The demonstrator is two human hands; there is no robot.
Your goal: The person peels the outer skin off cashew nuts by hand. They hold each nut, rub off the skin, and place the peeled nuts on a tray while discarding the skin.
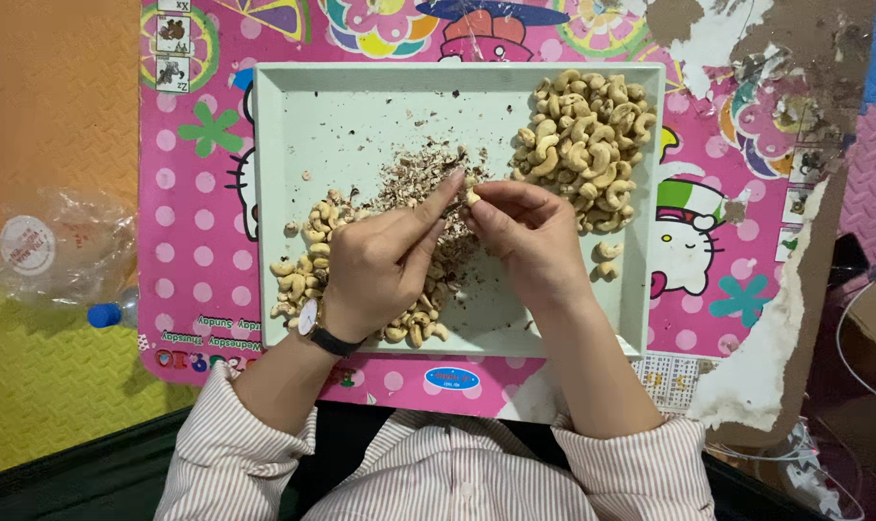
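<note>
A pale green tray lies on a pink cartoon table mat. My left hand and my right hand meet over the tray's middle, both pinching one cashew nut between their fingertips. A heap of pale cashews fills the tray's far right corner. Another pile of cashews lies at the near left, partly hidden under my left hand. Brown skin flakes are scattered between the two piles. My left wrist carries a watch.
A crumpled clear plastic bottle with a blue cap lies left of the mat on orange and yellow foam flooring. Two loose cashews sit near the tray's right rim. The mat's right side is torn and peeling.
</note>
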